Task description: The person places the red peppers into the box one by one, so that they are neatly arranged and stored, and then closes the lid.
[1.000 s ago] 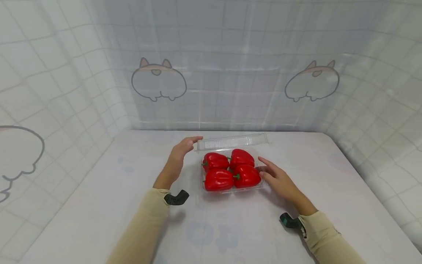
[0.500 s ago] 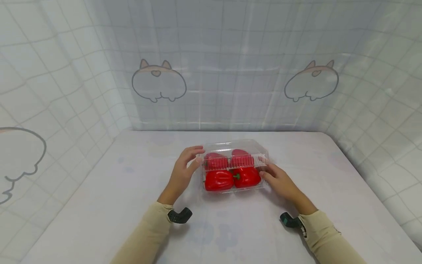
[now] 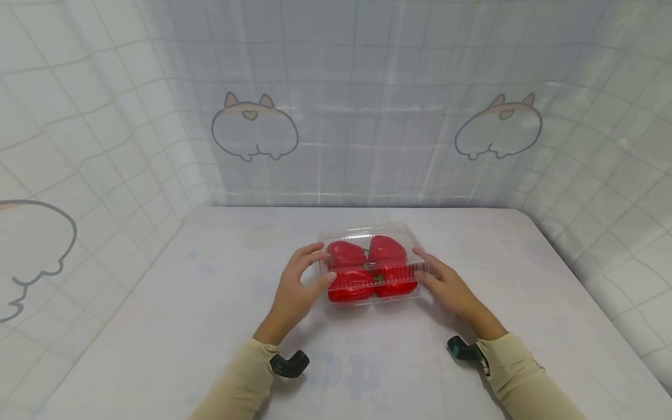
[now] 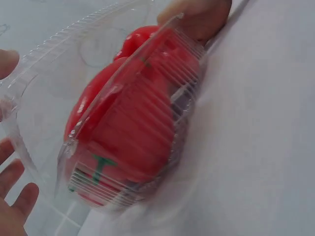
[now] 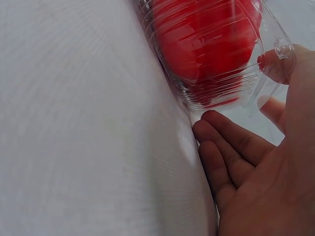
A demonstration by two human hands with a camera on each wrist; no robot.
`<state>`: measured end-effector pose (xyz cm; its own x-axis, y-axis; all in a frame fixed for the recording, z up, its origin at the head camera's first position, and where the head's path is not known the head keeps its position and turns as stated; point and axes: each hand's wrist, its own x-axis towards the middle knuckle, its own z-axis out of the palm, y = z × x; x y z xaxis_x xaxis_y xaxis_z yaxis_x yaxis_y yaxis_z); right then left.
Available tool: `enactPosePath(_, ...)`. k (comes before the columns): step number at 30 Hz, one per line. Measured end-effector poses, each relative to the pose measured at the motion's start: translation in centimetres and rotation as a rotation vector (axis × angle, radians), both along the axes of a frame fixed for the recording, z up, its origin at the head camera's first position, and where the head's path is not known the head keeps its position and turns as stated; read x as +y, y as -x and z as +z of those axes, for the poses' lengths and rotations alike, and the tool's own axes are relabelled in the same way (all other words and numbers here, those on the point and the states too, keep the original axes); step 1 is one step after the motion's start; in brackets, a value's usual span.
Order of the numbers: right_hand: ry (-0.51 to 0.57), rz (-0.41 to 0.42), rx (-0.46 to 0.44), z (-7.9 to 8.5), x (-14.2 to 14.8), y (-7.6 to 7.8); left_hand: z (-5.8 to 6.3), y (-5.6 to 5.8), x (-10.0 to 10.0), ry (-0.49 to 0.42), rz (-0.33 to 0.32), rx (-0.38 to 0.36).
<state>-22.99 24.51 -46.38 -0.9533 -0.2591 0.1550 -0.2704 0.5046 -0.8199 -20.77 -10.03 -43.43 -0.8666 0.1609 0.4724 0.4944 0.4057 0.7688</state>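
Several red bell peppers with green stems lie in a clear plastic clamshell container. Its hinged lid tilts down over them, with a gap between its front edge and the tray. At the lid's left side, the fingers and thumb of my left hand are spread and touch the plastic; the left wrist view shows them wide apart. My right hand rests at the container's right side, thumb and index finger against its corner. In the right wrist view the other fingers lie extended along the tabletop.
The container stands on a pale, cloth-covered table. Behind and to both sides hang white grid-patterned curtains with cartoon animal drawings. A dark wrist device sits on the left wrist, and another on the right.
The lid has swung forward and down from standing behind the tray to covering the peppers. My left hand has moved toward me along with it; the right hand has stayed nearly still.
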Motion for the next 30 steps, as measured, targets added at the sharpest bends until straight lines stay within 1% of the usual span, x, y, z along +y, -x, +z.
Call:
enactPosePath(5,-0.032,-0.024,0.002,-0.2,0.3,-0.3,-0.6,-0.8,0.5,-0.013,0.017,0.013)
enactPosePath(11,-0.025,-0.031,-0.013,-0.2,0.2,-0.4,-1.4,-1.1,0.8,-0.009,0.031,0.087)
enactPosePath(13,-0.016,-0.03,-0.016,-0.1,0.2,-0.3,-1.6,-1.2,0.8,-0.012,0.031,0.096)
enactPosePath(21,0.003,-0.021,-0.02,-0.1,0.3,0.0,-2.0,-1.5,0.7,-0.026,0.029,0.074)
enactPosePath(27,0.069,0.012,-0.003,0.1,0.2,-0.1,-2.3,-1.7,0.3,-0.034,0.033,0.069)
enactPosePath(30,0.081,0.006,-0.013,0.2,0.2,-0.2,-2.5,-1.7,0.2,-0.039,0.023,0.07)
